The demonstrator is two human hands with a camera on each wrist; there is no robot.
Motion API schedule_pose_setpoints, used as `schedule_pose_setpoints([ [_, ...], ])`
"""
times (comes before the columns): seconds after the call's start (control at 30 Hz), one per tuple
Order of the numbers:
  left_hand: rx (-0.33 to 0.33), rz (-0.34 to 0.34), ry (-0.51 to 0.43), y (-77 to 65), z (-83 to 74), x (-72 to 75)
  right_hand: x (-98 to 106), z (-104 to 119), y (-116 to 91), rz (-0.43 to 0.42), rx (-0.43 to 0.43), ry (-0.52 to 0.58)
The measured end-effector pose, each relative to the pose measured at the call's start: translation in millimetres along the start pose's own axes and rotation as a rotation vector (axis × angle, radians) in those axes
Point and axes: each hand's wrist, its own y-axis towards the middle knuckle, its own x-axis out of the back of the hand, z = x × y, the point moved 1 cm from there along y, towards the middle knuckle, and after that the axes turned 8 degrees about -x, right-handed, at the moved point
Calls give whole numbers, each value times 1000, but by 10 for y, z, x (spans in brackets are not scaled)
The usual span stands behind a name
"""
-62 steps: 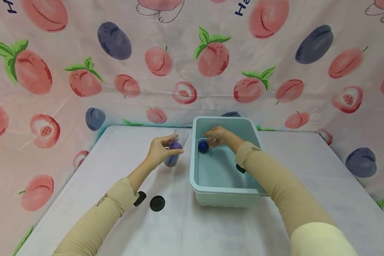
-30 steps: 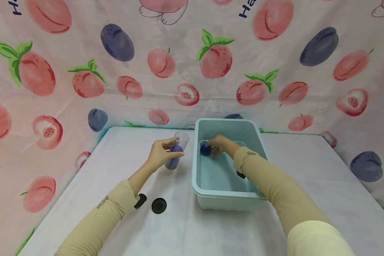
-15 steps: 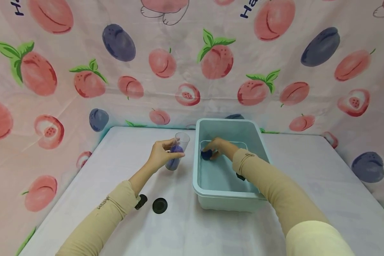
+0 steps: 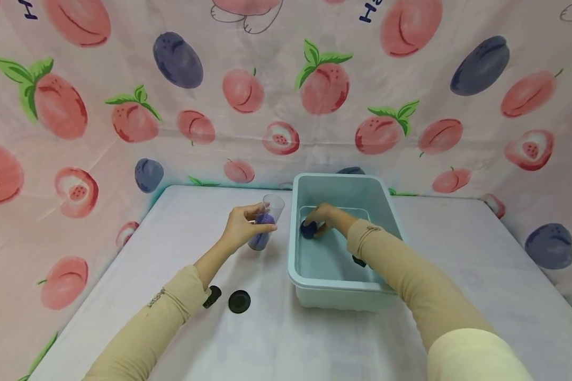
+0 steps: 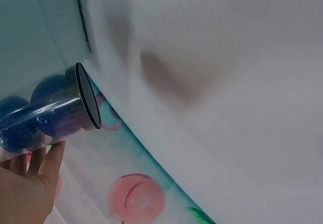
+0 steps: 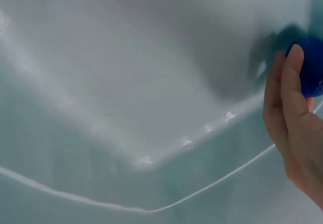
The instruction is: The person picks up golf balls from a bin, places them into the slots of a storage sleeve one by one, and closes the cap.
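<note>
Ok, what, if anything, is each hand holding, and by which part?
The left hand holds the clear tube by its side wall, around mid-height. The right hand, down in the bin, grips a blue ball by its sides.

Since 2.1 s ago: right hand [image 4: 323, 214] has dropped from beside the solid dark-blue ball [image 4: 307, 231] to gripping it, and ball has shifted slightly nearer the person inside the light-blue rectangular plastic bin [image 4: 340, 284].

Left fingers [image 5: 52, 162] gripping, right fingers [image 6: 291, 85] seemingly pinching
</note>
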Motion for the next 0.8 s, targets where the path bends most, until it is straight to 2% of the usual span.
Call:
schedule_pose_setpoints([
  [0.1, 3, 4, 4, -3, -27, -1, 47, 49, -271, 38, 6, 25],
  [0.2, 5, 3, 6, -11, -37, -3, 79, 87, -385, 61, -11, 64],
  [0.53, 1, 1, 21, -16, -33, -33, 169, 46, -347, 73, 33, 80],
  [0.8, -11, 2, 28, -8, -56, -40, 242, 40, -484, 92, 50, 191],
])
